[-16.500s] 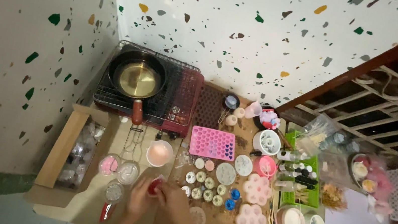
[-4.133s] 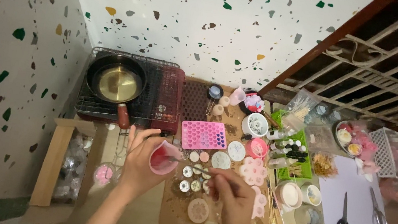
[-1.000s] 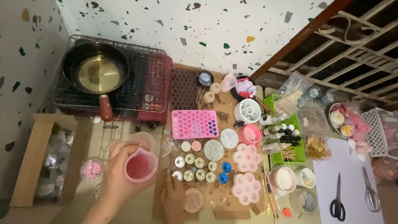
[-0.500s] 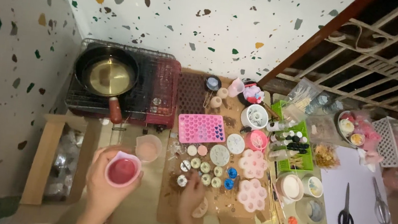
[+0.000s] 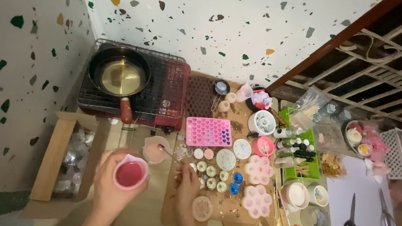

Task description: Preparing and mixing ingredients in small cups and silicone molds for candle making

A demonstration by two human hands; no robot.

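Cluttered table (image 5: 148, 209): left hand (image 5: 111, 189) wrapped round pink cup (image 5: 129, 172), held above the tabletop. Right hand (image 5: 186, 184) pinches thin stick (image 5: 169, 152), its tip in another cup (image 5: 156, 150) just beyond.

Pan (image 5: 119, 76) on stove (image 5: 135, 87), heart mould (image 5: 208, 132) to its right.

Both forearms run off the bottom edge. The left hand (image 5: 109, 183) covers the near wall of the pink cup (image 5: 129, 173) it grips. What the right hand (image 5: 186, 184) pinches is too thin to make out, and it hides the small round moulds (image 5: 213, 178) beneath it. The cardboard box (image 5: 60, 159) holds blurred clear packets. The things in the green basket (image 5: 302, 158) are too small to tell apart.
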